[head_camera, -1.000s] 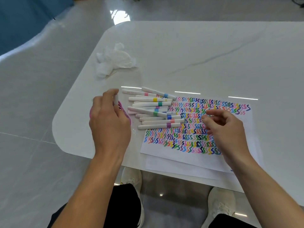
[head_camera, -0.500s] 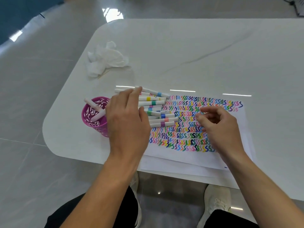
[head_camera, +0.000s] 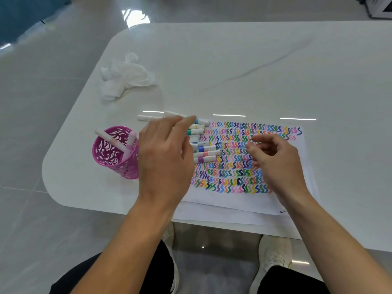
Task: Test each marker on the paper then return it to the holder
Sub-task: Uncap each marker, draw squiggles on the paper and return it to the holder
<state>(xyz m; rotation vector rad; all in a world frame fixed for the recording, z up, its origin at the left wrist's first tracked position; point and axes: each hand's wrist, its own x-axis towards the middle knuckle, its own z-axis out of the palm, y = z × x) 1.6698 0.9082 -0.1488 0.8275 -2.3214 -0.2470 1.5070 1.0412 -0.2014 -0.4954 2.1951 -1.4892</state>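
A magenta cut-out holder (head_camera: 115, 164) stands at the table's near left with two white markers (head_camera: 110, 141) leaning inside it. To its right, several white markers (head_camera: 205, 153) with coloured bands lie in a pile on the left edge of the paper (head_camera: 233, 201), which is filled with rows of coloured squiggles. My left hand (head_camera: 165, 160) hovers over the pile with fingers stretched toward the far markers, hiding most of them; it grips nothing I can see. My right hand (head_camera: 277, 164) rests over the squiggles, its fingers loosely curled and holding nothing.
A crumpled white tissue (head_camera: 125, 79) lies at the back left of the white table (head_camera: 244, 66). A second sheet (head_camera: 212, 215) pokes out under the paper near the front edge. My knees and white shoes show below the table.
My left hand dropped a marker into the holder and moved right to the pile, where its fingers now reach further. My right hand has barely moved.
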